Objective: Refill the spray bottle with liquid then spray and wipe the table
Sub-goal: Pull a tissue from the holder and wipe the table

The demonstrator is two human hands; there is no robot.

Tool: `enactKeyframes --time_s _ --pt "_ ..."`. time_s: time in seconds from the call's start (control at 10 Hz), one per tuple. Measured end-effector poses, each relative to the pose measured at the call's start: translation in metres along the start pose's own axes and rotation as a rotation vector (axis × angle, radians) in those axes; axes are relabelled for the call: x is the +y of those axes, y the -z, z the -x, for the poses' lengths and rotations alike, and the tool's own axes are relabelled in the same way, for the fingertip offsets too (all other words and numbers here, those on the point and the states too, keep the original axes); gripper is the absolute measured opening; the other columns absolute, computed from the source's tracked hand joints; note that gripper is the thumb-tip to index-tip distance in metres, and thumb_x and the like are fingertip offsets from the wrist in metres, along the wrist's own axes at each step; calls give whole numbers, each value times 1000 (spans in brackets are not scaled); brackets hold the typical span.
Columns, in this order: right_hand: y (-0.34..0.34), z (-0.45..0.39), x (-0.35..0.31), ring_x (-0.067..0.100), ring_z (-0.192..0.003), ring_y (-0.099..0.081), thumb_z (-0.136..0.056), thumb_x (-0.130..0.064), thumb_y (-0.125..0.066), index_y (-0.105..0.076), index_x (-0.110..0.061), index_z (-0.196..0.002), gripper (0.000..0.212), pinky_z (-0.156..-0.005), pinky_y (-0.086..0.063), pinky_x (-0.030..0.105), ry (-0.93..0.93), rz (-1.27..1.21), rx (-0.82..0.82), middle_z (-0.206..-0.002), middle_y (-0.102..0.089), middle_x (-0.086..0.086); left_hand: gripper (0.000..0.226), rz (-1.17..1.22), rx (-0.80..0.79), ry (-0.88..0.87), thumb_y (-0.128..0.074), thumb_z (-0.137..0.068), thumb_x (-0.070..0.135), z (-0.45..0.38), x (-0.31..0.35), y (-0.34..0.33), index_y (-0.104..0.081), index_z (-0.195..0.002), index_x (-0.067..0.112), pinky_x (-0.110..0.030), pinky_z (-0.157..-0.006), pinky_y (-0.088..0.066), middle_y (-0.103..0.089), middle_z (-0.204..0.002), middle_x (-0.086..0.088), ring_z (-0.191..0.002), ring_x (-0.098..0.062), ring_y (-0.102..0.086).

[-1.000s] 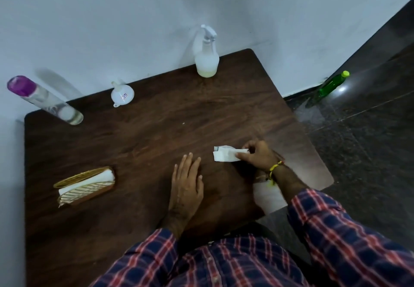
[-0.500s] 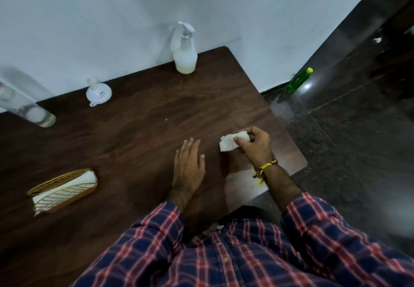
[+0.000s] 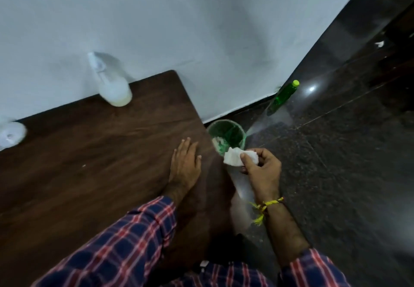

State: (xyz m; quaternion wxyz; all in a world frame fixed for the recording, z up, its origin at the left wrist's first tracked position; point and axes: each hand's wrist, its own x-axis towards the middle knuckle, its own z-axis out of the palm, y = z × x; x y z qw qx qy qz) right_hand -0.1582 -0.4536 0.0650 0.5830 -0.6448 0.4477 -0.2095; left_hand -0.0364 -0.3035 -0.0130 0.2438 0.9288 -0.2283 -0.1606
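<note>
My right hand (image 3: 261, 170) pinches a crumpled white tissue (image 3: 235, 159) off the table's right edge, just above the rim of a green bin (image 3: 226, 137) on the floor. Flat on the dark wooden table (image 3: 89, 163) near that edge lies my left hand (image 3: 184, 163), fingers spread, holding nothing. The white spray bottle (image 3: 112, 85), partly filled with pale liquid, stands at the table's far edge against the wall, blurred by motion. A white funnel (image 3: 11, 134) sits at the far left, also blurred.
The green bin holds some white scraps. A green bottle with a yellow-green cap (image 3: 283, 96) stands on the dark stone floor by the wall. A white wall runs right behind the table.
My right hand has lifted the tissue off the table and carried it right, past the edge, over the green bin. The view has swung right; the left hand stays put.
</note>
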Motion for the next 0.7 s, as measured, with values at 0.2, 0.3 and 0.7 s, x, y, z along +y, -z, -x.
enactKeyframes --time_s 0.2,0.3,0.7 --pt "13 -112 47 32 -70 -69 -83 -1 -76 -64 -19 -76 22 -67 -61 54 -224 82 -24 -77 -70 13 67 -130 228 204 -41 -90 51 -59 38 -45 -48 -140 6 -51 -119 -17 -41 -150 -17 -143 -33 -32" --pt "-5 -161 78 34 -71 -69 -76 -7 -80 -63 -22 -70 24 -68 -60 59 -301 141 -17 -76 -70 14 68 -227 271 208 -51 -89 50 -60 41 -54 -48 -139 4 -54 -119 -18 -41 -149 -20 -141 -34 -33" --pt "-102 -310 210 33 -76 -74 -55 -22 -72 -69 -18 -74 19 -71 -62 52 -455 176 -6 -81 -75 14 65 -327 372 200 -57 -90 43 -66 35 -65 -48 -140 2 -57 -116 -22 -40 -150 -21 -142 -36 -34"
